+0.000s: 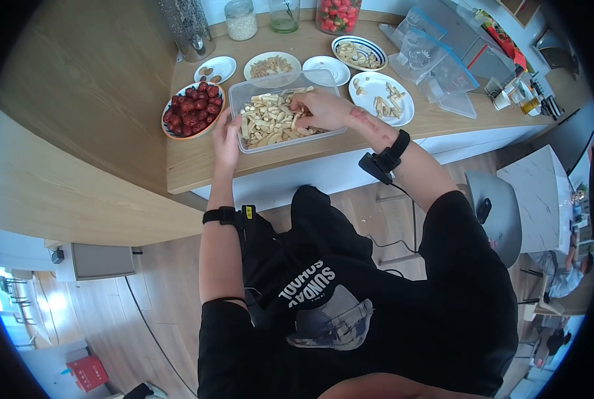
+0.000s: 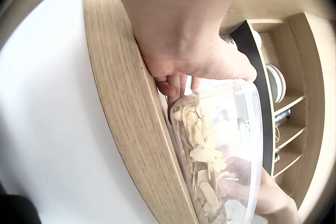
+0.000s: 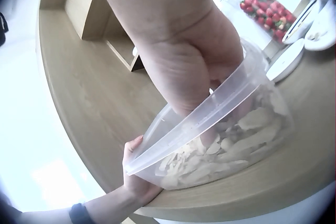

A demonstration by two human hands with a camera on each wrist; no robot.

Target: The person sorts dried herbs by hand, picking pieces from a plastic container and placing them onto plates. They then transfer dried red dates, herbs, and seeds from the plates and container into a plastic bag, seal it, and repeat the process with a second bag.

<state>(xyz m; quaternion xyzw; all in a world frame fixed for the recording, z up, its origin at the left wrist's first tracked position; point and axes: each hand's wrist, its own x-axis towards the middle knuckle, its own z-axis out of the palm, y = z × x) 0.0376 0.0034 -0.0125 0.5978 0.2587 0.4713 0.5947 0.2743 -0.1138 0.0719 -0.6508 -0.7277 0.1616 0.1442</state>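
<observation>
A clear plastic container (image 1: 321, 133) stands on the wooden counter, holding many pale, dried-looking slices (image 1: 269, 124). My left hand (image 1: 226, 141) grips its left end, the thumb at the rim; in the left wrist view this hand (image 2: 191, 50) is at the container's near corner. From the right, my right hand (image 1: 323, 108) reaches inside, fingers bent down among the slices. In the right wrist view the wall and slices partly cover the fingertips of this hand (image 3: 194, 66), so whether they pinch a slice cannot be seen.
A bowl of red dates (image 1: 192, 112) stands left of the container. Behind are small plates, one with pale pieces (image 1: 270, 65), and glass jars. To the right are a white plate with slices (image 1: 381, 98), a striped bowl (image 1: 359, 53) and clear plastic packaging (image 1: 436, 66).
</observation>
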